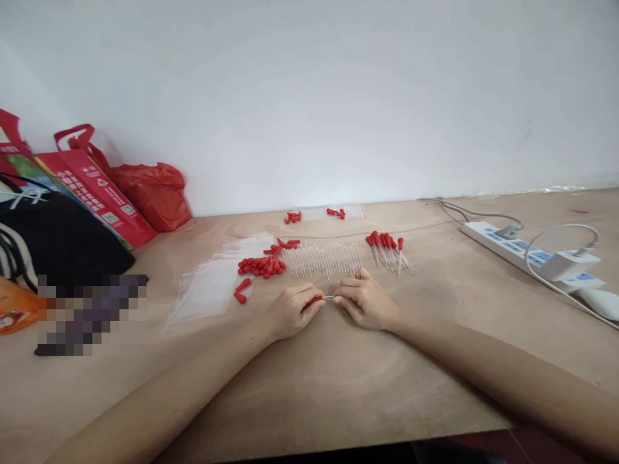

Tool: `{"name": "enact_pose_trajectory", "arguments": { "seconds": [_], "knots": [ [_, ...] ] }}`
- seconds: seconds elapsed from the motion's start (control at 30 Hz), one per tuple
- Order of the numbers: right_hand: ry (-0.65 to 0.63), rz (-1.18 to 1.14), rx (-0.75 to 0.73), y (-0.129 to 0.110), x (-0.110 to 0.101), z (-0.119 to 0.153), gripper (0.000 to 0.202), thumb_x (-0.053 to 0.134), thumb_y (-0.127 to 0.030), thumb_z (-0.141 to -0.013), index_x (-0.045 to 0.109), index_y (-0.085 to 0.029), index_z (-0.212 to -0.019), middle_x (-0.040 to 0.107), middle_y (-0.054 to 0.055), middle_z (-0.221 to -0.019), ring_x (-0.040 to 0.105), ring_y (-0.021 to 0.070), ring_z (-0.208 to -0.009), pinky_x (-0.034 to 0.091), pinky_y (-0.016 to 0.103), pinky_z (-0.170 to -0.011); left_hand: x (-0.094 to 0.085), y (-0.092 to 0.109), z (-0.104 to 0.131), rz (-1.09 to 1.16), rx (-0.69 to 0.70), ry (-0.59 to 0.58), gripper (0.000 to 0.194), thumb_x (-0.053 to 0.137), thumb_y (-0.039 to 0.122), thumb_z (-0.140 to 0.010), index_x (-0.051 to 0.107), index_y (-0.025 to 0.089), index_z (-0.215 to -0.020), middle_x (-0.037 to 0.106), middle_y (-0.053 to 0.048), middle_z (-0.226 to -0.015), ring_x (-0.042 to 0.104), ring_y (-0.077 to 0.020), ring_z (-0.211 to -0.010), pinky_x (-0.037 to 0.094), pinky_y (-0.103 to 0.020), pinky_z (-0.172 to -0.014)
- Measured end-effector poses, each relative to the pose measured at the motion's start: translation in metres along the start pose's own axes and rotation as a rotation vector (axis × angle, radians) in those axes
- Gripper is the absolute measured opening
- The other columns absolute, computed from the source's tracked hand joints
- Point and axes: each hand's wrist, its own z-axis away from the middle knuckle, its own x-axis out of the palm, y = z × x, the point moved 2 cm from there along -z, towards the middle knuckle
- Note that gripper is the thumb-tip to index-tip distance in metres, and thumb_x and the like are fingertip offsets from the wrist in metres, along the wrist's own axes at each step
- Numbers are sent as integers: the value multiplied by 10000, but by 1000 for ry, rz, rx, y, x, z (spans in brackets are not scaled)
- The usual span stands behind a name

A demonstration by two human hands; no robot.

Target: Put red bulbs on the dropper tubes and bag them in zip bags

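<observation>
My left hand (296, 310) is closed on a red rubber bulb (314, 300). My right hand (365, 300) pinches a thin clear tube (329, 298) whose visible end meets the bulb between the two hands. Just beyond them lies a row of clear tubes (319, 259). Left of that row is a pile of red bulbs (261, 266), with a couple of loose ones (241, 298) nearer to me. Several tubes with red bulbs on them (389, 248) lie in a bunch to the right of the row.
Clear plastic bags (203, 290) lie at the left, and another bag (355, 211) with bulbs sits near the wall. Red shopping bags (101, 193) and a black bag (58, 238) stand far left. A white power strip (512, 245) with cables and a plugged adapter (570, 264) is at right.
</observation>
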Motion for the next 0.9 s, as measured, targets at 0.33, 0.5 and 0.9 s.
{"name": "enact_pose_trajectory", "arguments": {
  "seconds": [0.33,0.5,0.9],
  "knots": [
    [-79,-41,21,-3,3,-6,278,348,-241,-878,557,-146,-720,579,20,-705,474,107,-633,237,278,-661,2,-2,-1,14,53,-24,219,362,211,-866,541,143,-761,546,-39,-700,498,-128,-629,407,-232,-589],
    [-57,-83,25,-2,-3,-8,261,342,-240,-887,591,-162,-890,591,36,-785,494,125,-733,255,265,-662,1,-8,-1,0,10,20,193,389,213,-865,557,141,-805,564,-46,-736,521,-137,-677,420,-244,-624],
    [98,128,451,41,-27,-2,208,414,-228,-811,617,-179,-819,624,52,-810,521,168,-783,295,285,-680,-9,-18,6,-83,-332,202,273,525,225,-767,433,173,-1018,445,-55,-949,493,-160,-795,453,-324,-730]
  ]
}}
